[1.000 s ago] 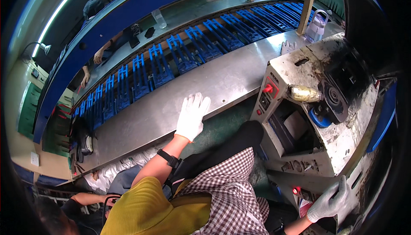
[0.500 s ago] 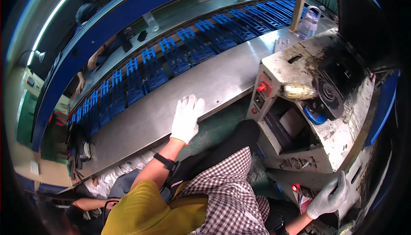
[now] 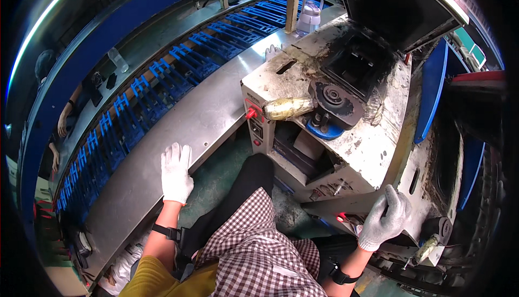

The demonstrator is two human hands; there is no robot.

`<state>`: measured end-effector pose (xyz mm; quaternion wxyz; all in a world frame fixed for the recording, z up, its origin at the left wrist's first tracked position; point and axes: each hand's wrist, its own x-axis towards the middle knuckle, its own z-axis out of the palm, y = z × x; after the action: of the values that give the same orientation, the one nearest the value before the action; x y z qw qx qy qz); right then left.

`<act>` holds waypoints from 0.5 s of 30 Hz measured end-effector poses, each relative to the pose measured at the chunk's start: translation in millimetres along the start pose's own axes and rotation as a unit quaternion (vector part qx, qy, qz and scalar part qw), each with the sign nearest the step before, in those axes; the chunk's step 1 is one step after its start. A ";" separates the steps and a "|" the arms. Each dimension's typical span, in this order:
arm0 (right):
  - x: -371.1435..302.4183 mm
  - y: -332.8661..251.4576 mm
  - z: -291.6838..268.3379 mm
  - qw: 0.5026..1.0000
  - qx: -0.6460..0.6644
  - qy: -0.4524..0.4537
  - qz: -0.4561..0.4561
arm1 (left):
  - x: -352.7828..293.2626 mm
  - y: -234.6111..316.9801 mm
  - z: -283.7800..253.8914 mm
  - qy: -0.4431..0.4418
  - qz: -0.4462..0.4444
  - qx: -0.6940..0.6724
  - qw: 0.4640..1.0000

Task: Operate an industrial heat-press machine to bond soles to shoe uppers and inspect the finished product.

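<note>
My left hand [image 3: 177, 172], in a white knit glove, rests flat on the near edge of the steel ledge [image 3: 135, 181], its fingers stretched out and holding nothing. My right hand [image 3: 385, 218], in a greyish knit glove, is raised at the near right corner of a stained cream machine [image 3: 367, 159]. Its fingers are loosely bent with nothing seen in them. On that machine's top sits a dark round mechanism [image 3: 333, 96] with a tape-wrapped handle [image 3: 288, 109]. The black lid [image 3: 392, 5] stands raised behind a dark recess.
A conveyor with blue slatted racks [image 3: 178, 56] runs behind the ledge. A clear bottle [image 3: 309, 16] and a loose glove [image 3: 273, 52] lie near its far end. A second machine [image 3: 419, 181] stands at right. Across the conveyor another person's hand [image 3: 63, 124] shows.
The view has swung right, so the machine sits more central and more of the second machine shows. My left hand stays flat on the ledge; my right hand remains raised beside the machines.
</note>
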<state>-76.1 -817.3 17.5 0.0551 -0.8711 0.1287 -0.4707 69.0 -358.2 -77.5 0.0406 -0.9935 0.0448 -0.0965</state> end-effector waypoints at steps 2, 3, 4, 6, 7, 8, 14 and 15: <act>0.5 0.5 0.0 1.000 0.001 -0.001 0.000 | 0.1 1.5 -2.5 -0.005 -0.001 0.001 1.000; 0.8 0.8 -0.1 1.000 0.001 -0.003 -0.001 | 0.0 2.1 -3.6 -0.006 -0.001 0.000 1.000; 1.1 0.8 0.0 1.000 0.001 -0.003 -0.001 | 0.0 2.4 -4.1 -0.007 -0.002 -0.002 1.000; 1.6 0.2 0.4 1.000 0.004 -0.006 -0.002 | -0.2 1.8 -3.7 -0.006 -0.004 -0.001 1.000; 1.9 0.1 0.5 1.000 0.004 -0.005 -0.002 | -0.1 1.4 -3.7 -0.007 -0.005 -0.002 1.000; 2.0 -0.2 0.8 1.000 0.006 -0.004 -0.004 | 0.0 1.2 -4.6 -0.006 -0.006 -0.001 1.000; -0.2 1.7 1.9 1.000 0.010 0.004 -0.010 | -0.6 0.8 -4.0 -0.007 -0.008 -0.001 1.000; -0.8 2.3 2.0 1.000 0.007 0.006 -0.008 | -0.7 1.0 -3.9 -0.004 -0.003 0.001 1.000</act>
<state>-75.2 -819.4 15.3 0.0564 -0.8691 0.1188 -0.4769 67.4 -359.4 -74.0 0.0419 -0.9939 0.0412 -0.0930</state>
